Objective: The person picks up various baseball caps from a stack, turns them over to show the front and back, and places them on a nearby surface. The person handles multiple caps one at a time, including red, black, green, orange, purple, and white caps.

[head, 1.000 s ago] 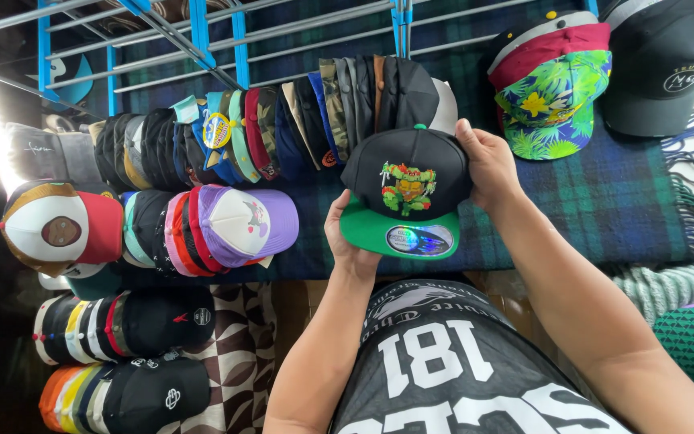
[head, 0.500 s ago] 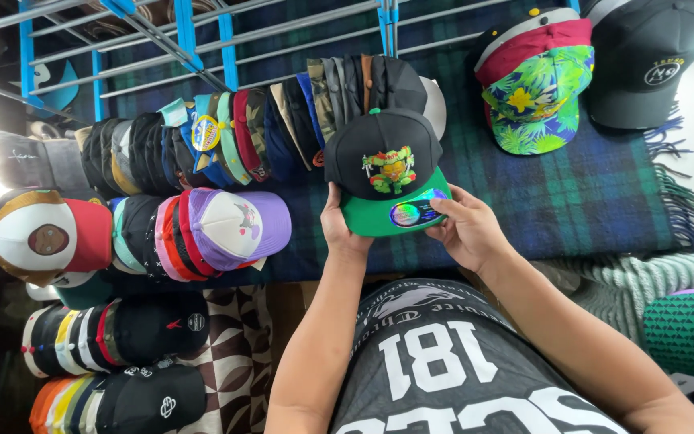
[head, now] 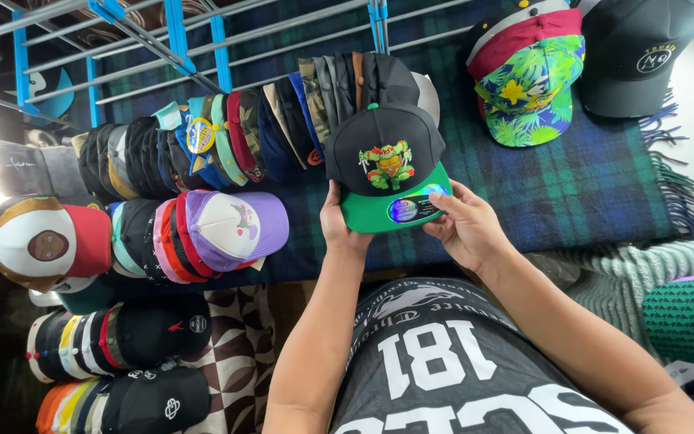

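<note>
Both hands, left [head: 340,229] and right [head: 466,229], gripped the black green-brimmed cartoon-patch cap [head: 387,165] by its brim, crown pointing away from them.

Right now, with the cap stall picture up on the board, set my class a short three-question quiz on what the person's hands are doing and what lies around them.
1. True or false: both hands hold the black cap with the green brim.
2. Which hand touches the round shiny sticker on the brim? A) left hand B) right hand
3. Fill in: the blanket under the caps has a dark ____ pattern.

Key:
1. True: the left hand grips the brim's left edge, the right hand its right edge.
2. B.
3. Plaid, in blue and green.
</note>
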